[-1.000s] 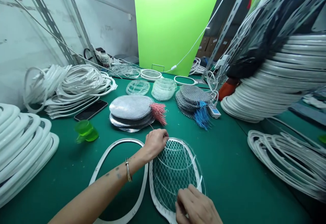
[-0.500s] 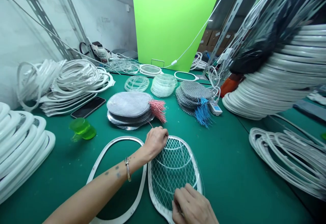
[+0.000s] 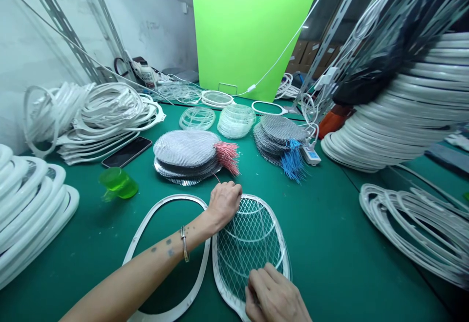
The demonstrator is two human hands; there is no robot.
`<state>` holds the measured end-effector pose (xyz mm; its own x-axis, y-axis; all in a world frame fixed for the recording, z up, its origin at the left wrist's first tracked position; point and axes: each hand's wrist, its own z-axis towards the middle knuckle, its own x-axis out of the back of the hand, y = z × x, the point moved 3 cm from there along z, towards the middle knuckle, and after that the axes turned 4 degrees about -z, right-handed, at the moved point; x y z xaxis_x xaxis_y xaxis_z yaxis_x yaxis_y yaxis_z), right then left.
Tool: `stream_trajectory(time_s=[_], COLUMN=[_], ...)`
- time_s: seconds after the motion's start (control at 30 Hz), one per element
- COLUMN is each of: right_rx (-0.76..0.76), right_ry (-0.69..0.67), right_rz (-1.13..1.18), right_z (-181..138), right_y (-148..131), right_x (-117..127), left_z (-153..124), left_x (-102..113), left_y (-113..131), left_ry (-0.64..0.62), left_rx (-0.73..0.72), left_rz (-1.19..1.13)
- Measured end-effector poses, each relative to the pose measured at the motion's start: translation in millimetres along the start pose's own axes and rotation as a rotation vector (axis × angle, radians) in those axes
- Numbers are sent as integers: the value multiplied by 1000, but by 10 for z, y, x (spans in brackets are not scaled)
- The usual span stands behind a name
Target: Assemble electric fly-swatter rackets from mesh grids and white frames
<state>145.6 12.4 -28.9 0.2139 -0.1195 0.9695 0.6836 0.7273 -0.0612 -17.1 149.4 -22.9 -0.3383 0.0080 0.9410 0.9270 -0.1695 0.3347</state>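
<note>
A white racket-shaped frame (image 3: 215, 258) lies before me, with a metal mesh (image 3: 234, 258) across its opening. Over the mesh sits a clear plastic grid (image 3: 252, 239) with curved ribs; its right edge reaches a little past the frame's rim. My left hand (image 3: 225, 203) is closed at the frame's top rim, fingers pressed together, wrist bent. My right hand (image 3: 275, 293) is closed over the lower right of the grid, its fingers curled under. In both hands, whatever the fingertips pinch is hidden. A second white frame (image 3: 137, 236) lies flat under my left forearm, its opening bare.
Behind lie mesh stacks with red wires (image 3: 185, 148) and blue wires (image 3: 280, 134), and clear plastic grids (image 3: 235, 121). White frames (image 3: 32, 209) are piled left and towering right (image 3: 395, 117). A green jar (image 3: 119, 182) and a phone (image 3: 127, 152) stand left of centre.
Both hands stay in nearly the same place. My right hand has shifted very slightly left, and the grid's right edge lies a little closer to the rim.
</note>
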Motion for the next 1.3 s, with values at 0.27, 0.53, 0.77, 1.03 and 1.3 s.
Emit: stream_trajectory(time_s=[0.27,0.53,0.77,1.03,1.3], right_rx=[-5,-24,-203,-204,-65], right_ry=[9,-55,-16,252,198], right_rz=[16,70,228,279,139], right_z=[2,-25,-62,-544,-667], right_y=[-5,-2,-82,-103,-142], right_x=[-31,-69,105,384,345], left_z=[-19,-89,-85,-86,-986], left_x=[-31,9,39,20,236], left_y=[-10,38,11,-62,381], left_ry=[14,-5,25,-60,-147], left_rx=[-81,-338,-414,-499,-525], left_rz=[25,81,108,80,-262])
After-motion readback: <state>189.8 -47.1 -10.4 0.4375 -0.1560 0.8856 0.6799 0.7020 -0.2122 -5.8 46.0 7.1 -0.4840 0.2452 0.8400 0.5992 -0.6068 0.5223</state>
